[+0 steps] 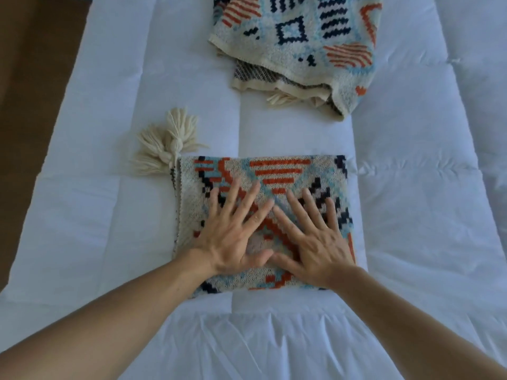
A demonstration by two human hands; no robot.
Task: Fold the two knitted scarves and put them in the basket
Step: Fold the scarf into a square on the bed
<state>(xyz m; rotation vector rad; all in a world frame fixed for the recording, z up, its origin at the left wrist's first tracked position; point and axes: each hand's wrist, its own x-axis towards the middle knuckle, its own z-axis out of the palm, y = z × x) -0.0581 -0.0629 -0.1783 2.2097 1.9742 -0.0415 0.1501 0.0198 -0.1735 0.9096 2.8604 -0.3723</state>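
Note:
A folded knitted scarf (277, 174), cream with orange, navy and light-blue geometric patterns, lies as a neat rectangle on the white bed. Cream tassels (170, 144) stick out at its far left corner. My left hand (236, 234) and my right hand (310, 237) both lie flat on top of it, fingers straight and spread, thumbs nearly touching. A second scarf (299, 48) of the same pattern lies loosely bunched farther away, upper centre, with its fringe showing at the near edge. No basket is in view.
The white quilted bed cover (411, 215) fills most of the view. A brown wooden floor (35, 91) runs along the bed's left edge.

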